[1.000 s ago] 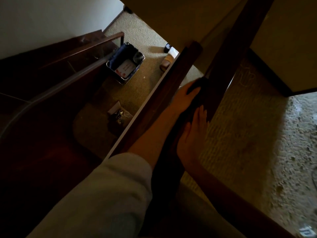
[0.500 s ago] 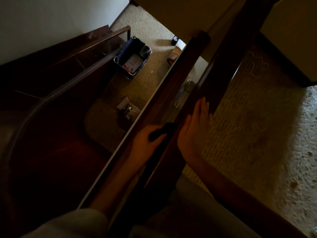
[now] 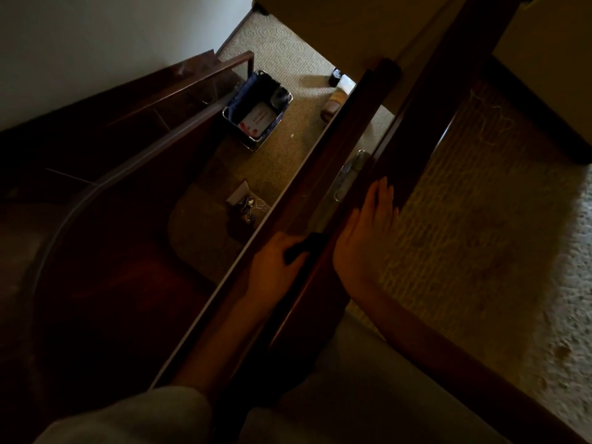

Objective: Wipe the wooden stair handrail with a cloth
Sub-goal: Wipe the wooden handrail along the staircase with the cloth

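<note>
A dark wooden handrail (image 3: pixel 339 145) runs diagonally from the lower left up to the top centre. My left hand (image 3: pixel 275 261) grips a dark cloth (image 3: pixel 304 251) and holds it against the rail's inner side, at mid-height of the view. Beside it, my right hand (image 3: pixel 368 229) rests flat with straight fingers on a second dark wooden beam (image 3: pixel 426 116) that runs parallel on the right. The scene is dim, and the cloth is partly hidden by my fingers.
Below on the carpeted floor (image 3: pixel 282 56) stand a basket (image 3: pixel 256 113) holding a white card, a slipper (image 3: pixel 333 104) and small clutter (image 3: pixel 246 206). Dark wooden stairs (image 3: pixel 112 283) with another rail curve down on the left. Textured carpet (image 3: pixel 480 251) lies on the right.
My left hand slid the cloth down the handrail towards me, from near its upper end to mid-length. My right hand has stayed flat on the beam.
</note>
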Demonstrator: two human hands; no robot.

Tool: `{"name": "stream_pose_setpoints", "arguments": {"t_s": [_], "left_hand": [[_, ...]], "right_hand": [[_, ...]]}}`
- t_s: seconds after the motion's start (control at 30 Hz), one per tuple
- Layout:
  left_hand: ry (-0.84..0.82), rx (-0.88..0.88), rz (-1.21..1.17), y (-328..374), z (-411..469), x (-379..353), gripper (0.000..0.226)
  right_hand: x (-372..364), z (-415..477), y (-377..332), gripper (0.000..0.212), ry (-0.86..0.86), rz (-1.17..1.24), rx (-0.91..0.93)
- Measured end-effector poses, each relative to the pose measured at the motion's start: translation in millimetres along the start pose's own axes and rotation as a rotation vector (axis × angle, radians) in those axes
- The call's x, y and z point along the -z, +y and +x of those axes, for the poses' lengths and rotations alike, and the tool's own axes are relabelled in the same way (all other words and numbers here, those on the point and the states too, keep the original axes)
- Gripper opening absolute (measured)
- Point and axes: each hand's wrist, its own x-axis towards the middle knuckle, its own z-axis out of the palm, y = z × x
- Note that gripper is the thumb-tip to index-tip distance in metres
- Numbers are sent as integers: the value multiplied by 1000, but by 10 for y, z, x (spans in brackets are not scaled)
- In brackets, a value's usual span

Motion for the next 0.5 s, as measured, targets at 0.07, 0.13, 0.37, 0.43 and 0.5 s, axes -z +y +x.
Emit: {"name": "stream_pose_setpoints", "arguments": {"t_s": [0.07, 0.13, 0.37, 0.43, 0.5], "left_hand": [[29, -51, 28, 146, 276, -69, 26], [33, -109, 30, 362, 709, -201, 28], [1, -87, -140, 437, 785, -248, 26], [-17, -29, -200, 124, 325, -137, 22], [-17, 1, -257, -101, -101, -65, 26]], "right_hand": [[1, 0, -5, 49, -2, -12, 4], [-2, 10, 2, 49, -28, -22, -4], [13, 46, 22, 50, -77, -66, -7], [-1, 40, 18, 50, -48, -39, -10], [-22, 23, 19, 51, -1, -24, -8]]}}
